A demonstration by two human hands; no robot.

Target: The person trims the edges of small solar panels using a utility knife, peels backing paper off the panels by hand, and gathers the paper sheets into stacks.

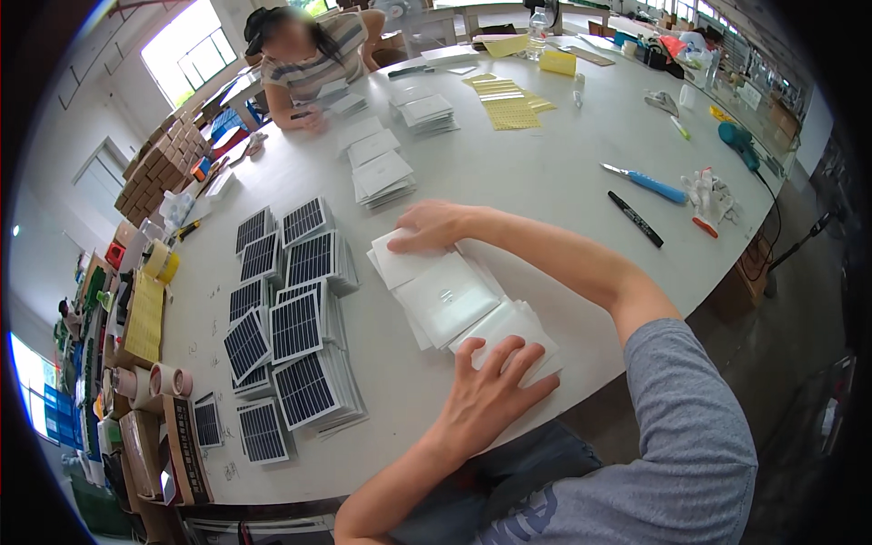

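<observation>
Three overlapping piles of thin white square panels lie in a slanting row before me. My right hand reaches across to the far pile, its fingers together and bent over the panels there; part of them is hidden. At the near pile my left hand has its fingers bent and spread, the tips touching the top panels. Left of these piles stand two columns of stacked small solar panels, dark with white edges. More white panels lie in stacks beyond my right hand.
A person sits across the table, one hand near white panels. At right lie a black marker, a blue-handled knife and a glove. Yellow sheets lie farther back. Tape rolls and cartons line the left edge.
</observation>
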